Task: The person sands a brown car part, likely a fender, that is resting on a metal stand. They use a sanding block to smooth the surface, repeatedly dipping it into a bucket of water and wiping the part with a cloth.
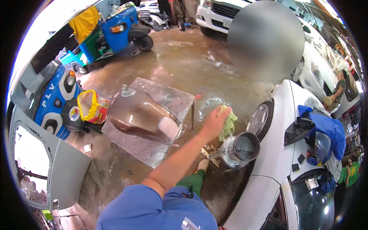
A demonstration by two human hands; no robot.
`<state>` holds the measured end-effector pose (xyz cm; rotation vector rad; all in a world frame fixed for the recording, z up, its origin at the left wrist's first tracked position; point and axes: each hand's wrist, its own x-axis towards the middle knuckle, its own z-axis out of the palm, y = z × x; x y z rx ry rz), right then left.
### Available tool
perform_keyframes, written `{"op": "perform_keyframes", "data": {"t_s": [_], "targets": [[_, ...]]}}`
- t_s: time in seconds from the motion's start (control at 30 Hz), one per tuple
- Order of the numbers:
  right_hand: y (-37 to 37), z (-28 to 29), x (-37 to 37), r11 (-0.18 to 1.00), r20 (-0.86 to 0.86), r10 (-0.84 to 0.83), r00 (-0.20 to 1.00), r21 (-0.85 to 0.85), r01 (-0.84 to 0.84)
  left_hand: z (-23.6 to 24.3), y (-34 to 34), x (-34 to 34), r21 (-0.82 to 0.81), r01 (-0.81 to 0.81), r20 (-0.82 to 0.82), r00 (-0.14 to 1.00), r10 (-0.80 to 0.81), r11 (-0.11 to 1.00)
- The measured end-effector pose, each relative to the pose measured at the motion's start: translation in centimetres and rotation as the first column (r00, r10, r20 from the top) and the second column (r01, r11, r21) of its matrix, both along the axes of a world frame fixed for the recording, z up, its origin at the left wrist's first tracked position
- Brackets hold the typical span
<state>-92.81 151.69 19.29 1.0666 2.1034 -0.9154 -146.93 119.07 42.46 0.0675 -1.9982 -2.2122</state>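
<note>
Pale green cloth (229, 124), crumpled, clutched and hanging down near bucket rim. Round grey bucket (229, 152): mouth up, dark inside, wall smeared whitish.

The fuel tank (136, 115) is glossy brown with a pale pinkish-white patch at its near right end. It rests on a tabletop (178, 96) mottled in grey and dull pink. The cloth (229, 125) is pale yellow-green, the bucket (229, 155) silvery grey with a dark interior. At left, the bag (102, 109) is yellow and red. The far auto rickshaw (111, 40) is blue, with a yellow cover (85, 23). The near right car (266, 151) is white; the shirt (134, 209) is blue, the trousers (195, 181) green.
</note>
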Motion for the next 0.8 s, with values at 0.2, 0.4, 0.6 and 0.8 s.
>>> {"op": "perform_keyframes", "data": {"t_s": [0.2, 0.4, 0.6, 0.8], "targets": [[-1.4, -2.3, -3.2, 0.999, -0.164, 0.033, 0.986, -0.004, -0.034, 8.1, -15.1, 2.2, -0.309, -0.096, -0.211, 0.977, 0.030, 0.946], [-4.0, -0.6, -7.3, 0.992, -0.204, -0.049, 0.978, -0.127, 0.023, 4.5, -26.9, 0.5, -0.860, -0.048, -0.008, 0.997, 0.080, 0.508], [-6.2, -2.7, -4.2, 0.997, -0.102, 0.048, 0.994, -0.057, -0.054, -8.6, -35.1, 2.9, -0.999, 0.046, 0.046, 0.998, -0.030, -0.021], [-8.6, -5.5, 1.8, 0.997, -0.142, 0.046, 0.989, 0.072, -0.036, -8.6, -34.3, 3.2, -0.914, 0.161, 0.209, 0.973, -0.093, -0.373]]}}
